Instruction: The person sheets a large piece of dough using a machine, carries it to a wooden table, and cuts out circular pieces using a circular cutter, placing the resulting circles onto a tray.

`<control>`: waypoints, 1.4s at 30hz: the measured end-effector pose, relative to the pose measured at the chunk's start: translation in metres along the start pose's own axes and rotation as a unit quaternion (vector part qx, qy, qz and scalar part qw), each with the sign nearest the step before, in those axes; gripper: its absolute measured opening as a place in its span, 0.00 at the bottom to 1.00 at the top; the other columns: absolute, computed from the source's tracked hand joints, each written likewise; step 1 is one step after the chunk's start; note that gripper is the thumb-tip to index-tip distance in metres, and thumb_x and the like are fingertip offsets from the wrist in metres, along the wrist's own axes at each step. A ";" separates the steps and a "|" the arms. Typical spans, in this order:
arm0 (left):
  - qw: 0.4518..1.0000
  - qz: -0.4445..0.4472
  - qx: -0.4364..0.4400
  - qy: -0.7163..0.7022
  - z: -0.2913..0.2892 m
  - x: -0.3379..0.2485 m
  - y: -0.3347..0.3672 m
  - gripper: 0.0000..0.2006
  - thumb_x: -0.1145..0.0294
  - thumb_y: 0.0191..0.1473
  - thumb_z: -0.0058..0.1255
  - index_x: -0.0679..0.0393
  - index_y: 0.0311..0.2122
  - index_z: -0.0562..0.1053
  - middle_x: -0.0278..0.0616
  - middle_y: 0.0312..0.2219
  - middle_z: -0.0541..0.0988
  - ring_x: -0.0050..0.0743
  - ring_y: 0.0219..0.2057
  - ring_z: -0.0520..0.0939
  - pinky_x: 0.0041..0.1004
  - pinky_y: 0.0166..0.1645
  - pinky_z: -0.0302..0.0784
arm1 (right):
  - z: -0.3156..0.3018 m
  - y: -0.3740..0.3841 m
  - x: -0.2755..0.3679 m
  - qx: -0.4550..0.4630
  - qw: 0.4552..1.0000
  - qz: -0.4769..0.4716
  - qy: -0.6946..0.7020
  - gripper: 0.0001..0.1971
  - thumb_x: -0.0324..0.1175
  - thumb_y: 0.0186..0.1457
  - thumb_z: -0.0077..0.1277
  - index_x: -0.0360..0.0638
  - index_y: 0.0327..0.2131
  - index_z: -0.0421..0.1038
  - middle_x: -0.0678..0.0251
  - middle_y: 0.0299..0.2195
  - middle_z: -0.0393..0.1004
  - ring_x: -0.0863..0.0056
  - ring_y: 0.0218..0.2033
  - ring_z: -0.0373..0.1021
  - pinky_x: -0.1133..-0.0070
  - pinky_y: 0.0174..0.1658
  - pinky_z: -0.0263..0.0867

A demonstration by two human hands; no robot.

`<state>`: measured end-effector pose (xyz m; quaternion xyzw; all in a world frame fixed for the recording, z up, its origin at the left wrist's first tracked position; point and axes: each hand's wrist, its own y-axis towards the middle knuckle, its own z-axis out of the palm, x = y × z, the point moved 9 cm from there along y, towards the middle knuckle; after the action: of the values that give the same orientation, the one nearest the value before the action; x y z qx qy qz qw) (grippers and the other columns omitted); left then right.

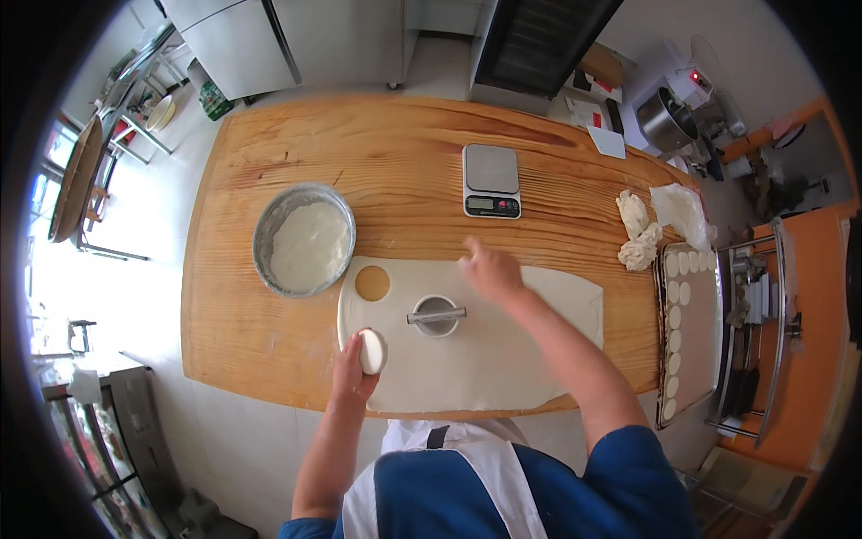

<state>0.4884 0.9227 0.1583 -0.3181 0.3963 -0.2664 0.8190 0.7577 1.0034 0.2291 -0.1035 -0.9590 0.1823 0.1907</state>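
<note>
A wide sheet of rolled-out dough (503, 368) covers the near middle of the wooden table. One round hole near its far left corner shows the wood beneath. Between the fingers of my left hand (350, 366) is a pale dough round (373, 352), raised over the sheet's left edge. A round metal cutter (437, 316) with a bar handle across its top stands on the dough, touched by neither hand. Beyond it to the right, my right hand (493, 272) hovers by the sheet's far edge, empty, its index finger stretched out and the others partly bent.
Left of the sheet stands a metal bowl (267, 247) of white flour. A kitchen scale (492, 180) sits at the far side. On the right are dough lumps (637, 242), a plastic bag (681, 214) and a baking tray (696, 346) bearing several dough rounds.
</note>
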 end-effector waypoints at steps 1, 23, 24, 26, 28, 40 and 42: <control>0.999 -0.011 -0.033 0.027 -0.002 0.001 -0.005 0.14 0.62 0.48 0.42 0.58 0.39 0.63 0.40 0.29 0.71 0.33 0.31 0.72 0.31 0.33 0.70 | -0.006 0.018 -0.030 -0.013 0.997 0.079 -0.011 0.23 0.38 0.46 0.40 0.45 0.47 0.56 0.58 0.28 0.70 0.65 0.30 0.67 0.70 0.30 0.64; 0.978 0.085 0.183 -0.053 0.115 -0.025 -0.005 0.17 0.79 0.48 0.36 0.64 0.46 0.58 0.45 0.42 0.66 0.35 0.45 0.66 0.32 0.51 0.61 | -0.013 0.078 -0.101 0.028 0.993 0.100 -0.064 0.29 0.33 0.44 0.40 0.46 0.53 0.46 0.57 0.36 0.68 0.62 0.37 0.65 0.71 0.38 0.62; 0.980 0.079 0.176 -0.039 0.117 -0.024 -0.005 0.16 0.78 0.49 0.36 0.65 0.46 0.58 0.45 0.42 0.66 0.35 0.45 0.66 0.32 0.50 0.62 | -0.009 0.077 -0.105 0.042 0.992 0.114 -0.032 0.30 0.34 0.44 0.41 0.45 0.52 0.46 0.57 0.37 0.67 0.62 0.37 0.65 0.71 0.39 0.62; 0.981 0.087 0.172 -0.013 0.116 -0.025 -0.004 0.15 0.76 0.50 0.35 0.65 0.45 0.59 0.45 0.41 0.66 0.34 0.44 0.68 0.31 0.48 0.64 | -0.007 0.061 -0.087 0.070 0.987 0.140 0.032 0.32 0.37 0.43 0.45 0.42 0.52 0.46 0.55 0.38 0.66 0.63 0.37 0.65 0.72 0.40 0.62; 0.981 0.088 0.174 -0.003 0.114 -0.023 -0.001 0.15 0.75 0.51 0.35 0.65 0.45 0.59 0.45 0.41 0.66 0.34 0.43 0.68 0.31 0.48 0.64 | 0.006 0.044 -0.050 0.048 0.959 0.042 0.276 0.31 0.38 0.44 0.47 0.36 0.50 0.48 0.55 0.37 0.66 0.68 0.37 0.65 0.76 0.39 0.62; 0.937 0.266 -0.039 0.224 0.026 -0.066 0.027 0.14 0.75 0.48 0.40 0.65 0.42 0.62 0.41 0.37 0.68 0.26 0.38 0.68 0.22 0.44 0.63 | 0.044 -0.044 -0.043 -0.051 0.695 0.074 0.713 0.14 0.32 0.47 0.44 0.39 0.38 0.60 0.67 0.34 0.66 0.79 0.35 0.63 0.79 0.35 0.62; 0.857 0.303 -0.247 0.336 -0.069 -0.097 0.044 0.15 0.74 0.49 0.39 0.65 0.43 0.61 0.44 0.40 0.66 0.33 0.40 0.67 0.26 0.46 0.61 | 0.044 -0.052 -0.072 -0.114 0.693 0.117 0.702 0.15 0.34 0.45 0.46 0.39 0.37 0.60 0.67 0.32 0.66 0.81 0.30 0.64 0.82 0.30 0.62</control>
<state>0.3871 0.9963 0.1392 -0.2657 0.7769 0.0110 0.5707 0.7986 0.9236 0.1879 -0.3337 -0.5394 -0.0331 0.7724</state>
